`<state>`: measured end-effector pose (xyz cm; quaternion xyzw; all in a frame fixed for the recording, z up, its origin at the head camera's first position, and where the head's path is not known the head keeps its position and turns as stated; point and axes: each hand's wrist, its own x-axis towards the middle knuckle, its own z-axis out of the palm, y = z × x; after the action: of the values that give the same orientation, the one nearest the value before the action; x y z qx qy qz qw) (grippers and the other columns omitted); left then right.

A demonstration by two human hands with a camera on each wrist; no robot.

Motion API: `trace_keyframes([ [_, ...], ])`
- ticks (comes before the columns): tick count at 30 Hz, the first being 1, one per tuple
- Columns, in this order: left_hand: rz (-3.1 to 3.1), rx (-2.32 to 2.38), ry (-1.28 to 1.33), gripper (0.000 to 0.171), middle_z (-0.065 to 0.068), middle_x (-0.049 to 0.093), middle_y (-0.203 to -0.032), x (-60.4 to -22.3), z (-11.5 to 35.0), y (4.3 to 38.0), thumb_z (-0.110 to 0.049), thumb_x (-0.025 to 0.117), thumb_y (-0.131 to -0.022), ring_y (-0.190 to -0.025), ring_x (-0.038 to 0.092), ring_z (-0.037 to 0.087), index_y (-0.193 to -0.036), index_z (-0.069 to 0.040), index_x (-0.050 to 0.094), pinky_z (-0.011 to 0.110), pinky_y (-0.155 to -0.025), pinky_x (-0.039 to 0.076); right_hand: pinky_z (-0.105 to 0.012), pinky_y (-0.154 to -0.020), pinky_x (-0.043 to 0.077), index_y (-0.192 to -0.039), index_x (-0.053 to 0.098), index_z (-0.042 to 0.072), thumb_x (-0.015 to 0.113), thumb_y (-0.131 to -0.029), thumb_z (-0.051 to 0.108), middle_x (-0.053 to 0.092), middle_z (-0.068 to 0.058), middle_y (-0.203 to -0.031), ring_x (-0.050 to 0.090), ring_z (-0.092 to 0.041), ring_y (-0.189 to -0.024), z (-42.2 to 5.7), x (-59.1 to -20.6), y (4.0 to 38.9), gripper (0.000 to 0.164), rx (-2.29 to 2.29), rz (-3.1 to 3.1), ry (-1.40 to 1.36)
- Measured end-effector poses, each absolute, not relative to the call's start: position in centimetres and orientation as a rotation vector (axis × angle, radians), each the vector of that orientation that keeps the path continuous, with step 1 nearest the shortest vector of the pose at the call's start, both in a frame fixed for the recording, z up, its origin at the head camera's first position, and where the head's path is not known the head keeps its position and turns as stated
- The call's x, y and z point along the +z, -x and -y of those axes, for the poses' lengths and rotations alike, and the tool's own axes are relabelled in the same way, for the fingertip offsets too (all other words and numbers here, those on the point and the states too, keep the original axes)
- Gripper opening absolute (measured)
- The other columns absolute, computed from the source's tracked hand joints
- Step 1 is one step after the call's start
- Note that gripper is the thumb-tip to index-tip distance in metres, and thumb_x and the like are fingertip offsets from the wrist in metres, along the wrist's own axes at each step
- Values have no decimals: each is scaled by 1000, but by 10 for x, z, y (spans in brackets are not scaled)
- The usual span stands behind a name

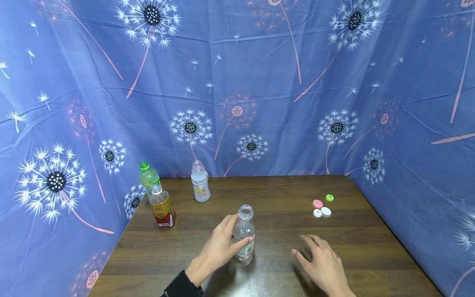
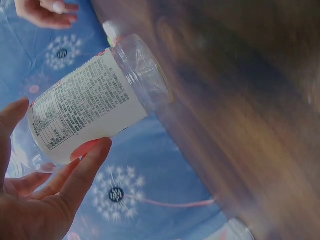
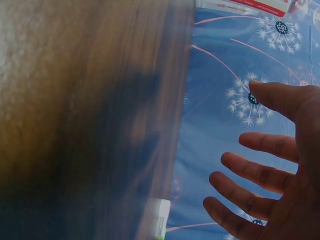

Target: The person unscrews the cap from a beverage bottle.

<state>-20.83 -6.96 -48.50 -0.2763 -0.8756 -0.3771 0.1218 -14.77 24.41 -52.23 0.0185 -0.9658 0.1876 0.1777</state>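
A clear, uncapped plastic bottle (image 1: 245,231) stands upright near the front middle of the table. My left hand (image 1: 219,244) grips it from the left, thumb on the near side and fingers around the far side. In the left wrist view, the bottle's white label (image 2: 82,102) with small print shows between thumb and fingers. To the right of the bottle, my right hand (image 1: 323,264) hovers over the wood with nothing in it. Its fingers (image 3: 255,170) are spread and relaxed in the right wrist view.
Several loose caps lie at the right: a pink cap (image 1: 317,204), a green cap (image 1: 330,198) and white caps (image 1: 326,212). At the left stand a green bottle (image 1: 149,178), a bottle with a yellow-red label (image 1: 163,209) and a white bottle (image 1: 201,185). Patterned blue cloth (image 1: 274,103) surrounds the table.
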Motion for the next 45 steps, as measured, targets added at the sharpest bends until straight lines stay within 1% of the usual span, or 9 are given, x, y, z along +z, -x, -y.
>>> trace_keyframes([
  [5, 2555, -1113, 885, 66, 4, 63, -127, -492, 63, 199, -43, 78, -94, -103, 68, 15, -145, -9, 53, 21, -78, 60, -63, -80, 57, -131, 71, 11, 79, -91, 49, 69, -9, -131, 66, -39, -117, -245, -521, 150, 55, 534, 2745, -54],
  [9, 2551, -1118, 883, 65, 5, 64, -125, -495, 62, 193, -41, 79, -94, -103, 69, 16, -143, -7, 54, 21, -78, 60, -63, -79, 57, -132, 70, 12, 79, -92, 49, 69, -9, -133, 66, -39, -117, -247, -520, 152, 55, 535, 2742, -68],
  [16, 2517, -1122, 904, 61, 6, 64, -122, -499, 60, 188, -37, 80, -93, -102, 70, 18, -138, -5, 56, 25, -78, 62, -67, -75, 56, -133, 69, 13, 73, -93, 57, 67, -9, -134, 65, -40, -118, -250, -518, 155, 60, 539, 2745, -55],
  [21, 2503, -1122, 891, 62, 5, 64, -123, -502, 61, 187, -38, 82, -92, -103, 70, 19, -138, -6, 56, 24, -79, 62, -67, -78, 56, -133, 70, 12, 76, -93, 53, 68, -10, -133, 65, -41, -118, -251, -518, 159, 57, 530, 2737, -61],
  [28, 2464, -1144, 910, 62, 5, 63, -121, -507, 63, 188, -36, 83, -90, -103, 71, 21, -137, -7, 55, 22, -76, 62, -66, -74, 57, -134, 69, 12, 77, -93, 51, 68, -12, -132, 66, -42, -116, -254, -512, 165, 58, 512, 2741, -78],
  [32, 2476, -1146, 898, 59, 3, 62, -118, -509, 63, 188, -39, 82, -91, -101, 70, 18, -134, -8, 56, 21, -74, 61, -68, -75, 56, -136, 68, 13, 77, -93, 49, 67, -13, -134, 65, -43, -117, -260, -507, 174, 57, 489, 2748, -75],
  [35, 2490, -1129, 877, 58, 1, 61, -116, -510, 62, 187, -40, 83, -90, -98, 68, 14, -132, -10, 56, 22, -72, 61, -69, -75, 56, -138, 66, 13, 74, -94, 53, 65, -15, -137, 64, -44, -118, -265, -503, 183, 60, 475, 2763, -75],
  [38, 2496, -1116, 867, 57, -1, 60, -114, -510, 62, 187, -39, 84, -89, -96, 66, 12, -131, -12, 56, 21, -72, 60, -70, -76, 55, -140, 65, 12, 73, -95, 53, 62, -19, -140, 62, -47, -120, -271, -499, 193, 62, 452, 2764, -78],
  [45, 2486, -1122, 877, 56, -1, 60, -113, -511, 62, 185, -38, 84, -90, -95, 65, 9, -130, -11, 55, 20, -71, 60, -72, -77, 54, -142, 62, 7, 76, -94, 46, 61, -26, -140, 60, -52, -120, -287, -493, 219, 63, 400, 2776, -89],
])
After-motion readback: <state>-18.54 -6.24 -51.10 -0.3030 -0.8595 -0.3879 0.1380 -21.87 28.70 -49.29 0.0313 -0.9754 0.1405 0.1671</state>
